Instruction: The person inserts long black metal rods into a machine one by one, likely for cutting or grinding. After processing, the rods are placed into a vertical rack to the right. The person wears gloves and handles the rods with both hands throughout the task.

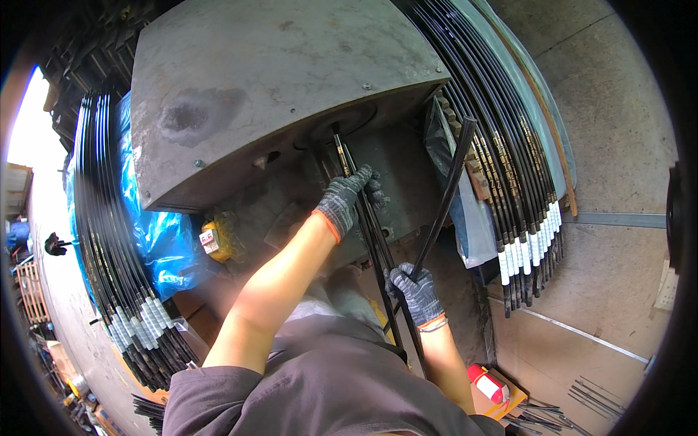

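Note:
My left hand (pixel 349 200), in a grey knitted glove with an orange cuff, is closed around slim black rods (pixel 374 236). One gold-marked rod (pixel 340 152) runs up from this hand to a round opening in the front of a grey metal machine (pixel 283 65). Lower and to the right, my right hand (pixel 416 292), gloved the same way, is closed around a thicker black rod (pixel 448 190) that slants up to the right. The black rods in my left hand pass down beside the right hand, and their lower ends are partly hidden by my body.
Black rods (pixel 520 182) with gold marks and white bands lie in a row at right, beside a notched wooden rack (pixel 476 174). More banded rods (pixel 109 240) lie at left by blue plastic sheeting (pixel 163 247). A red fire extinguisher (pixel 488 385) is at lower right.

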The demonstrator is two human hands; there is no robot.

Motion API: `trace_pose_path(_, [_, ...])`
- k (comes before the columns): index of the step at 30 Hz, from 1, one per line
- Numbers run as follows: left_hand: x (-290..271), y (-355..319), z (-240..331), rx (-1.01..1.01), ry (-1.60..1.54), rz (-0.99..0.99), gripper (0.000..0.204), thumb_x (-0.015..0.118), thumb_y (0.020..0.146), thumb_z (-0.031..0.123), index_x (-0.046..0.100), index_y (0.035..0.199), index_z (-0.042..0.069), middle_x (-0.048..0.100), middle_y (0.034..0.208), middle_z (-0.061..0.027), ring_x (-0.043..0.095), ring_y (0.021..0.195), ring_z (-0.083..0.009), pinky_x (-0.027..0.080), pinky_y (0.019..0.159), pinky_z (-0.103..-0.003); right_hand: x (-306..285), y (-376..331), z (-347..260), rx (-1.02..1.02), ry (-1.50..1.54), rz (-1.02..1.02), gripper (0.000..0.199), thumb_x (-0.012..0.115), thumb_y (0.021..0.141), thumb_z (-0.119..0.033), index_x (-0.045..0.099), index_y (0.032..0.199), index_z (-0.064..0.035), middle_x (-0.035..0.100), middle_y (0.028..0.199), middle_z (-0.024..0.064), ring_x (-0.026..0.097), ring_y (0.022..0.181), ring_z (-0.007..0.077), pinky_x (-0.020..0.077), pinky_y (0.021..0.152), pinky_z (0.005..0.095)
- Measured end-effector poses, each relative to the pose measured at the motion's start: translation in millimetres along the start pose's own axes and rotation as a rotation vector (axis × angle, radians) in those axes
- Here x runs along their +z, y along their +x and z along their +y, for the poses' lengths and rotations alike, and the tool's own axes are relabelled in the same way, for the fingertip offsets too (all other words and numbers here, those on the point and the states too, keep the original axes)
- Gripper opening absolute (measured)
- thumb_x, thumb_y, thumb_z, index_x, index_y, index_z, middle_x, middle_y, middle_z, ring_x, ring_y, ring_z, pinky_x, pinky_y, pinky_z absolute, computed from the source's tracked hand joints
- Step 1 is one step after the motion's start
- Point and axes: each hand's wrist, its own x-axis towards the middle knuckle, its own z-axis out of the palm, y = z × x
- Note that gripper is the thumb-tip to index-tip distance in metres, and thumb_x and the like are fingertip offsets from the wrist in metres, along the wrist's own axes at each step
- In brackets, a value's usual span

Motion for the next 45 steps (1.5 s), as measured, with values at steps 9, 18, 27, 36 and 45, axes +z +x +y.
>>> trace_pose_path(9, [-9.0, 6.8, -2.4, -0.068, 0.033, -0.031, 0.026, 0.057, 0.087, 0.026, 0.058, 0.091, 0.001, 0.062, 0.087, -0.0135, 0.062, 0.080, -0.0281, 0.054, 0.072, -0.044, 4.3, 1.8, -1.4, -0.055, -0.325, 0.091, 0.013, 0.071, 0.073, -0.009, 0.061, 0.079, -0.0035, 0.059, 0.067, -0.0005, 0.053, 0.062, 0.0090, 0.0439, 0.059, 0.0262])
trace_pose_path(18, [-11.4, 23.6, 5.7, -0.041, 0.022, -0.037, 0.035, 0.052, 0.089, 0.033, 0.059, 0.095, -0.001, 0.063, 0.092, -0.0170, 0.062, 0.084, -0.0295, 0.054, 0.074, -0.044, -47.7, -66.6, 38.7, 0.179, -0.220, -0.165, 0.019, 0.065, 0.080, -0.014, 0.062, 0.093, -0.0008, 0.063, 0.081, 0.0007, 0.055, 0.077, 0.0095, 0.0444, 0.071, 0.0249])
trace_pose_path(27, [-6.5, 22.3, -3.4, 0.004, -0.006, -0.018, 0.029, 0.052, 0.089, 0.032, 0.062, 0.093, 0.005, 0.065, 0.088, -0.0107, 0.064, 0.077, -0.0250, 0.054, 0.070, -0.040, -38.6, -69.4, 13.8, 0.180, -0.230, -0.137, 0.018, 0.064, 0.081, -0.015, 0.061, 0.090, -0.0002, 0.063, 0.075, 0.0025, 0.055, 0.071, 0.0097, 0.0447, 0.067, 0.0263])
trace_pose_path(36, [7.0, 19.2, 11.1, -0.015, -0.087, 0.028, 0.021, 0.054, 0.089, 0.024, 0.060, 0.087, 0.004, 0.065, 0.081, -0.0099, 0.064, 0.073, -0.0236, 0.056, 0.065, -0.036, -32.7, -64.3, 16.6, 0.055, -0.227, 0.104, 0.013, 0.070, 0.071, -0.003, 0.059, 0.078, -0.0028, 0.060, 0.072, 0.0019, 0.053, 0.063, 0.0101, 0.0438, 0.059, 0.0247])
trace_pose_path(45, [3.6, 31.6, 9.8, -0.007, -0.051, 0.049, 0.025, 0.053, 0.089, 0.027, 0.060, 0.091, 0.003, 0.065, 0.088, -0.0121, 0.064, 0.079, -0.0256, 0.055, 0.070, -0.041, -35.2, -61.1, 5.8, 0.112, -0.028, 0.082, 0.012, 0.069, 0.072, -0.007, 0.061, 0.079, -0.0011, 0.061, 0.069, 0.0041, 0.055, 0.065, 0.0107, 0.0447, 0.061, 0.0260])
